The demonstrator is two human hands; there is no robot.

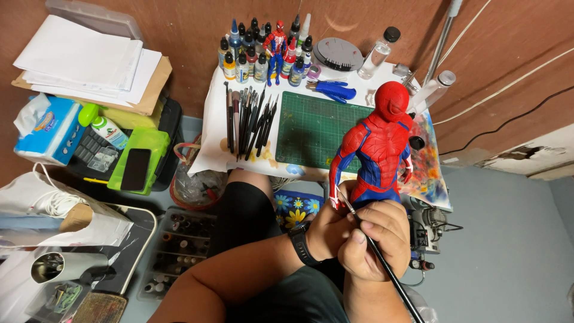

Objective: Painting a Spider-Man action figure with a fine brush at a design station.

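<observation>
Gripping the figure [378, 146] around its legs, the left hand [327, 226] holds it upright above the lap, back turned to the camera, so the red and blue surface faces the brush. The hand is closed tight on the figure, and a dark watch [302, 244] sits on its wrist. The right hand [373, 239] is closed on a thin brush [375, 251], pinched like a pen, with the tip laid at the figure's lower left arm, near its hand. Both hands press against each other, which looks like a way to steady the tip for fine work.

Beyond them the small tabletop [215, 113] carries what the painting needs, within reach. A green cutting mat [311, 128] lies in the middle. A row of spare brushes [248, 122] lies side by side just left of it, handles pointing toward the person. Paint bottles [251, 57] stand packed at the far edge, with a smaller figure [275, 46] upright among them, perhaps as a colour guide. Blue pliers [332, 91] lie just behind the mat. At the left are a tissue pack [45, 128], a stack of papers [89, 60] and a phone [136, 169] on a green tray. A clear box of small bottles [176, 245] rests on the floor beside the knee.
</observation>
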